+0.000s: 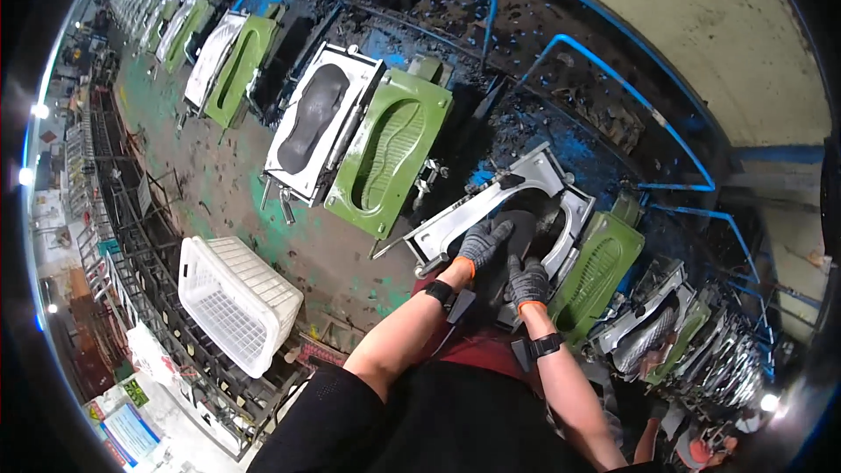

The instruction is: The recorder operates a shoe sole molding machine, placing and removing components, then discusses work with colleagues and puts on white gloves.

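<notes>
Centrally, a dark piece (519, 229) sits at the opening of a tilted silver mould frame (460, 221), with the gloved left hand (484, 243) and gloved right hand (528, 281) at it; whether either grip is clamped, I cannot tell. Just right is a green mould half (600, 271); well apart, leftward, a white basket (285, 293).

The upper right is being bounded by a plain beige wall (701, 26). In front of it, a dark strip of ground (534, 31) is being littered with small scraps and is being crossed by bent blue tubular rails (674, 186). The grey-brown floor (188, 153) is being mottled by worn green patches. The left side is being lined by dark metal racks (131, 210), and a blue-and-white notice (131, 429) is being displayed below. Light is being cast by bright lamps (39, 111) near the rim.
</notes>
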Demonstrator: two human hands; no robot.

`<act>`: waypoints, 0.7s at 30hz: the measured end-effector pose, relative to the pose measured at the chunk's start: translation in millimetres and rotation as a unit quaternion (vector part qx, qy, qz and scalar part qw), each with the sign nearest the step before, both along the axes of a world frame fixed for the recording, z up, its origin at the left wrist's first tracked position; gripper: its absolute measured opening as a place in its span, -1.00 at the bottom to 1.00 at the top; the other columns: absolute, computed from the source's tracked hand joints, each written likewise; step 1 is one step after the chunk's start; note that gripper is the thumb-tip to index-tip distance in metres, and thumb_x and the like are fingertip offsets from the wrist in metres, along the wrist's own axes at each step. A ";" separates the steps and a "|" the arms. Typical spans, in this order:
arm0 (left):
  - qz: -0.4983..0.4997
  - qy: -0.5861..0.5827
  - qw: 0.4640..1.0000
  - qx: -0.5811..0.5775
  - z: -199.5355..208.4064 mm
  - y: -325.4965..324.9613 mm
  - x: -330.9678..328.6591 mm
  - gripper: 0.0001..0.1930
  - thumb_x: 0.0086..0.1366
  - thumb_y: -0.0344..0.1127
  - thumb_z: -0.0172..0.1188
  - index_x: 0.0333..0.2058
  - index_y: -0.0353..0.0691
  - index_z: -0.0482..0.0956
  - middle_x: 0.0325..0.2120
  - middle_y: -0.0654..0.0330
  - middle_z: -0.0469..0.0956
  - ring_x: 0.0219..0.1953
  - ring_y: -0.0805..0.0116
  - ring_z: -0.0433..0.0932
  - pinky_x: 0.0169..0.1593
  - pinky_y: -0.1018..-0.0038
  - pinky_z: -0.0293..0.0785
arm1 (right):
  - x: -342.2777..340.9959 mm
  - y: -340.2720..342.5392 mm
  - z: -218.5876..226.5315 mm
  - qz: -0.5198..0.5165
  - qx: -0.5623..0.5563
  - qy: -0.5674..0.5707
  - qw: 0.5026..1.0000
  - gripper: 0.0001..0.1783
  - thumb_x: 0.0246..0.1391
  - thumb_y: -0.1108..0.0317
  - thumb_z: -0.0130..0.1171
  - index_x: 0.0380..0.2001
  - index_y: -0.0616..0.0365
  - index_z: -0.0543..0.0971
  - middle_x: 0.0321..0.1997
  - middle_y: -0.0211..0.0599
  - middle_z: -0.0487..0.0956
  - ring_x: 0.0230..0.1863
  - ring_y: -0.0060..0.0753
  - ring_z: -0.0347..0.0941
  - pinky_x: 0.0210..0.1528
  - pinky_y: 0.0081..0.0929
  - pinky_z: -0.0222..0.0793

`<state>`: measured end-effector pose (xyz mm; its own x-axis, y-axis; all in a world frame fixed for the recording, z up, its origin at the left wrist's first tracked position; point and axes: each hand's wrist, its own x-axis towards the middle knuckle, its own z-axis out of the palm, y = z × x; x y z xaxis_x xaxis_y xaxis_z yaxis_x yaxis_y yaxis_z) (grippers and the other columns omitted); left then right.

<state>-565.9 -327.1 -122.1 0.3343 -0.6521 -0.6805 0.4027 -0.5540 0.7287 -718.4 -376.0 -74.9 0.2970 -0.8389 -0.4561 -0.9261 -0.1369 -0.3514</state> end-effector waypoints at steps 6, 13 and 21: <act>0.050 0.085 0.989 -0.108 3.4 -5.9 -10.6 -0.60 0.51 -0.27 0.27 0.21 -0.36 0.61 0.00 0.12 0.73 0.06 0.39 0.60 0.24 0.40 0.52 | -28.4 -1.0 -18.7 -0.033 -0.012 -0.124 0.992 -0.76 0.20 0.27 0.39 -0.30 0.25 0.66 -0.34 0.05 0.66 -0.27 0.20 0.58 -0.11 -0.11 0.50; -0.048 -0.265 0.951 -0.151 -16.9 -90.3 -7.2 -0.63 0.53 -0.16 0.18 0.14 -0.24 0.67 0.07 0.04 0.73 0.07 0.21 0.69 0.21 0.29 0.53 | -33.8 -35.8 -17.9 0.044 -0.142 -0.144 0.978 -0.65 0.15 0.09 0.37 -0.30 0.21 0.73 -0.26 0.03 0.71 -0.27 0.15 0.61 -0.12 -0.05 0.49; -0.092 -0.277 0.954 -0.072 -6.3 22.1 -30.2 -0.52 0.37 -0.31 0.37 0.19 -0.41 0.56 -0.02 -0.02 0.68 0.02 0.14 0.65 0.14 0.31 0.55 | -38.3 -39.8 40.3 -0.035 0.146 -0.033 0.988 -0.57 0.09 0.09 0.42 -0.10 0.17 0.72 -0.01 0.11 0.70 0.02 0.16 0.64 0.12 0.00 0.55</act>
<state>-596.1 -305.0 -128.4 0.4873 -0.8077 -0.3319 -0.1601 -0.4563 0.8753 -756.7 -415.8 -34.6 0.2806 -0.6941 -0.6629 -0.9035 0.0420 -0.4265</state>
